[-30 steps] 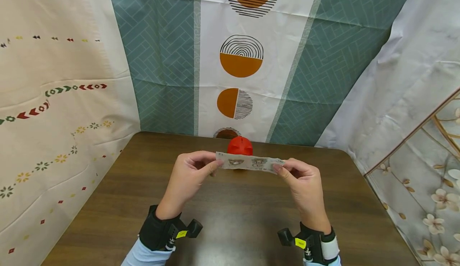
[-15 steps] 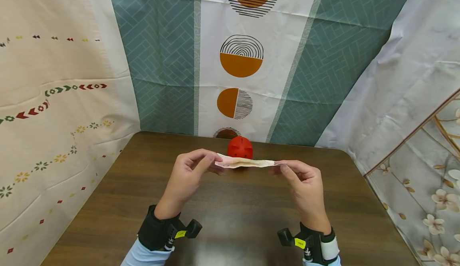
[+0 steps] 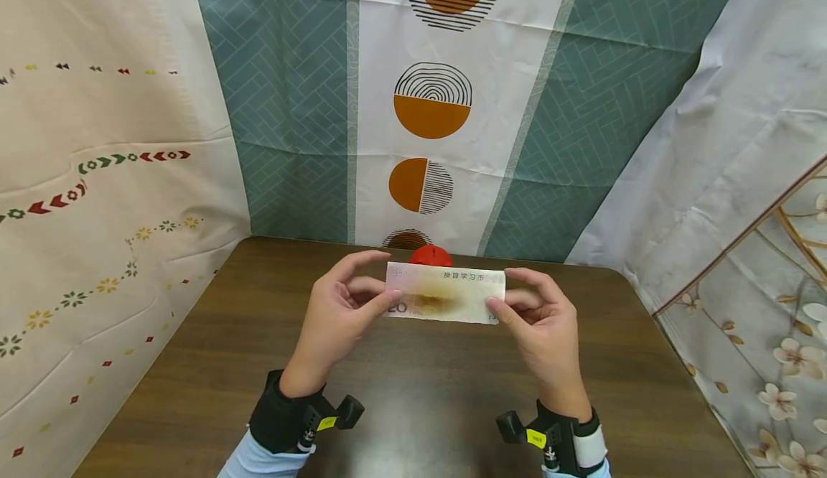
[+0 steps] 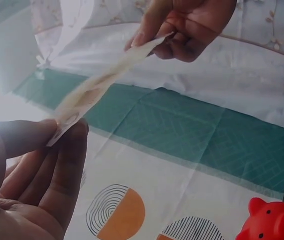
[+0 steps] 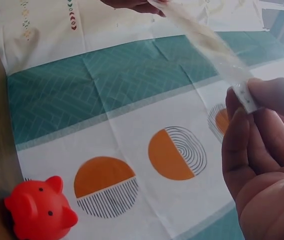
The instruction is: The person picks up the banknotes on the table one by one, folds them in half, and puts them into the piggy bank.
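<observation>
A pale yellow and pink play banknote (image 3: 446, 293), printed with a 20 and a line of characters, is stretched between both hands above the table. My left hand (image 3: 339, 313) pinches its left end between thumb and fingers. At the other end, my right hand (image 3: 543, 327) pinches it the same way. Both wrist views show the banknote (image 4: 101, 82) nearly edge-on, slightly bowed. Behind it stands a red piggy bank (image 3: 431, 255), mostly hidden by the note in the head view; its face and ears show in the right wrist view, where the piggy bank (image 5: 40, 207) is at lower left.
The brown wooden table (image 3: 413, 399) reaches back to a hanging cloth (image 3: 291, 105) with green panels and orange circles. A cream patterned cloth (image 3: 116, 198) hangs on the left, and a white floral one (image 3: 762, 363) on the right.
The banknote has turned over in my fingers: its patterned side faced up first, then it was nearly edge-on, and now its 20 side faces the head camera. Both hands stay almost in place.
</observation>
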{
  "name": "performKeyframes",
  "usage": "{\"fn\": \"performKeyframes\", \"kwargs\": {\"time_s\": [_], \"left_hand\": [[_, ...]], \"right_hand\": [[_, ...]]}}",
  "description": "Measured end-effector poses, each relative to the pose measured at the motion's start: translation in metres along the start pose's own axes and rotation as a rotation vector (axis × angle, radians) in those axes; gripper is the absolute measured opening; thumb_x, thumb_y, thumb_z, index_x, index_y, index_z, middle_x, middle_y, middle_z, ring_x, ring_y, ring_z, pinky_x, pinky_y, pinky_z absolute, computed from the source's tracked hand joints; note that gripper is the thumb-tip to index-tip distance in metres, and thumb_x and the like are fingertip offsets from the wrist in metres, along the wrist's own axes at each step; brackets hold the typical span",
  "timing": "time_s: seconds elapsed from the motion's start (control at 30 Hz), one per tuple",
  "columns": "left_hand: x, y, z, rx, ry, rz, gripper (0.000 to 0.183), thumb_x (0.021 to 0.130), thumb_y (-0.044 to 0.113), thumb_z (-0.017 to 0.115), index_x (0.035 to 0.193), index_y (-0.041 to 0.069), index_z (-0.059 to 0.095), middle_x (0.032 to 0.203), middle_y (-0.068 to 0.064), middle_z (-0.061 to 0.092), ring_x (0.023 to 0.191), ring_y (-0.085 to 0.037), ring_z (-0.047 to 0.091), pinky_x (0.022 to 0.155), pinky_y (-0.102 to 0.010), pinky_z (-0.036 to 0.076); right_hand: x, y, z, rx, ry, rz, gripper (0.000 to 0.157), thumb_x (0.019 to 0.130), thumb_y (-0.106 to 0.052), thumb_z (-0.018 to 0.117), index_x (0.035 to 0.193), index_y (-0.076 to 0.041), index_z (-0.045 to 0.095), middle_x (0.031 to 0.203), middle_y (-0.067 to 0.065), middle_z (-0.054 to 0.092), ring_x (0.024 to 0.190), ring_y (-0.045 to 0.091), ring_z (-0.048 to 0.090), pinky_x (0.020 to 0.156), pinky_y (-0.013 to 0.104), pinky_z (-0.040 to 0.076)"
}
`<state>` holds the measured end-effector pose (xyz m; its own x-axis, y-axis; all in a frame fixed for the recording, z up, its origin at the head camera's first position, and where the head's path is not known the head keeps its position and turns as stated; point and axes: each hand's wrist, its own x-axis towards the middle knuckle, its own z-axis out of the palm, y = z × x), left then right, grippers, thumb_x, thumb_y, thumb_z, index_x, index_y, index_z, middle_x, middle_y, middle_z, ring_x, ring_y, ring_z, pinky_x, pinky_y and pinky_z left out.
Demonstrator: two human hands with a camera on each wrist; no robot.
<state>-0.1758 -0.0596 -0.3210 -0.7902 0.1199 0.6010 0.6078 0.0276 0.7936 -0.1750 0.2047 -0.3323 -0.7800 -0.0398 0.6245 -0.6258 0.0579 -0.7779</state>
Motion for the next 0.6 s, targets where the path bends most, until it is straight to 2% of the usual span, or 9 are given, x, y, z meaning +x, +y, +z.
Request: {"fn": "performKeyframes", "kwargs": {"time_s": [0.1,0.33,0.6], "left_hand": [[0.000,-0.001,0.001,0.001,0.014,0.004,0.038,0.077,-0.011,0.071,0.111,-0.001,0.058,0.081,-0.010,0.067,0.066,-0.022,0.059,0.061,-0.024,0.051],[0.000,0.000,0.001,0.024,0.019,-0.020,0.020,0.077,-0.008,0.072,0.094,-0.002,0.063,0.080,-0.010,0.067,0.066,-0.020,0.061,0.063,-0.026,0.053],[-0.001,0.001,-0.001,0.042,0.010,-0.061,0.018,0.079,-0.005,0.072,0.095,-0.001,0.066,0.082,-0.008,0.067,0.067,-0.019,0.061,0.063,-0.028,0.053]], "right_hand": [[0.000,0.006,-0.001,0.023,0.017,0.017,0.046,0.078,0.016,0.067,0.120,0.003,0.054,0.088,0.022,0.064,0.071,0.029,0.062,0.063,0.027,0.053],[-0.002,0.019,-0.005,0.015,0.038,0.041,0.039,0.079,0.010,0.070,0.115,0.001,0.059,0.090,0.020,0.065,0.076,0.032,0.062,0.066,0.029,0.054],[-0.002,0.018,-0.005,-0.009,0.035,0.095,0.030,0.080,0.006,0.070,0.109,-0.001,0.065,0.092,0.018,0.065,0.078,0.032,0.062,0.067,0.031,0.054]]}}
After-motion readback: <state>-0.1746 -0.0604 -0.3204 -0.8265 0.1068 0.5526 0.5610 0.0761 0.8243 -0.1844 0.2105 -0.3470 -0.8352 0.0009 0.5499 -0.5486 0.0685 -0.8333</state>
